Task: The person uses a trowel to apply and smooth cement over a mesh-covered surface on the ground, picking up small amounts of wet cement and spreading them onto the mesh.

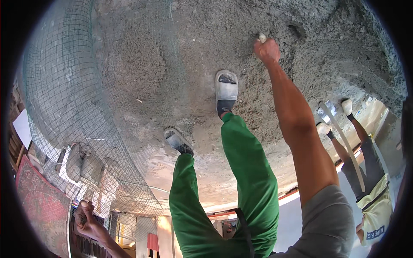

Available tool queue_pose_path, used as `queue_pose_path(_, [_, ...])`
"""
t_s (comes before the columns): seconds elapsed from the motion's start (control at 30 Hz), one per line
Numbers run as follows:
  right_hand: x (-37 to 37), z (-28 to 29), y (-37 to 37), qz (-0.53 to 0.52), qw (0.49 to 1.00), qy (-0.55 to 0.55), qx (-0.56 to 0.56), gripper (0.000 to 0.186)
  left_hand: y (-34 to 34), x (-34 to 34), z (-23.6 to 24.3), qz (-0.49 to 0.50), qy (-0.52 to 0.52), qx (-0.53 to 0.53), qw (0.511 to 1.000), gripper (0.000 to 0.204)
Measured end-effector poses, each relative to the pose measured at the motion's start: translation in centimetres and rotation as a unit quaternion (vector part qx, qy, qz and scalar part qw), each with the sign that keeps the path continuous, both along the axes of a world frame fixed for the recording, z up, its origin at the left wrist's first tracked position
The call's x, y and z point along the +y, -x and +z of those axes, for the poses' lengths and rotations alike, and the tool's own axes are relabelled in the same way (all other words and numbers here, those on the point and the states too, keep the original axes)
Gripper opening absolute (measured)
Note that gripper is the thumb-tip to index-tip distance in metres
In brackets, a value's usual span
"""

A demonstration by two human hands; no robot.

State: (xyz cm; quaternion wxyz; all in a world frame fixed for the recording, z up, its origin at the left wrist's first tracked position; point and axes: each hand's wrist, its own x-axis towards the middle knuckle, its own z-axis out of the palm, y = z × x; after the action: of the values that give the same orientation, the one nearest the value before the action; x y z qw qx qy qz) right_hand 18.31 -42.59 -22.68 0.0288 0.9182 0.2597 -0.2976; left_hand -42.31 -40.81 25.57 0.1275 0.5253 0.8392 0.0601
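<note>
My right arm stretches far forward over rough grey wet mortar. My right hand is closed in a fist around a tool handle, whose pale rounded end sticks out by the thumb. The rest of that tool is hidden, so its kind does not show. At the lower left, in shade, my left hand is held up with curled fingers and the thumb over them. What it holds, if anything, I cannot make out. A curved sheet of green wire mesh stands beyond it.
My sandalled feet stand at the mortar's edge. At right another person stands beside a shovel with a long handle. Filled sacks lie behind the mesh at left, near a red patterned rug.
</note>
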Motion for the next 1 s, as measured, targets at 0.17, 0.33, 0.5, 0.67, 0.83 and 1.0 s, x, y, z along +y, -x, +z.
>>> queue_pose_path(0.17, [-0.9, 5.0, 1.7, 0.022, 0.999, -0.025, -0.015, 0.051, 0.5, 0.8, 2.2, -0.003, 0.024, -0.038, 0.999, 0.034])
queue_pose_path(0.33, [0.4, 12.4, 9.3, 0.078, 0.997, -0.015, -0.022, 0.042, 2.1, 1.0, 3.1, 0.016, 0.022, -0.094, 0.995, 0.024])
queue_pose_path(0.5, [0.4, 14.6, 19.3, 0.151, 0.98, -0.13, 0.007, 0.035, 3.1, 0.7, 3.1, 0.05, -0.019, -0.112, 0.992, 0.021])
queue_pose_path(0.67, [-8.6, 4.9, 27.6, -0.047, 0.98, -0.157, 0.113, 0.034, 7.7, 1.0, 2.4, 0.008, 0.006, -0.112, 0.994, 0.021])
queue_pose_path(0.83, [-11.2, 1.3, 38.1, -0.311, 0.85, -0.265, 0.333, 0.031, 11.5, 0.1, 1.4, 0.006, -0.023, -0.062, 0.998, 0.024])
queue_pose_path(1.0, [-10.9, -5.4, 38.4, -0.216, 0.891, -0.361, 0.169, 0.03, 14.1, 0.8, 0.6, -0.005, -0.057, -0.064, 0.996, 0.025])
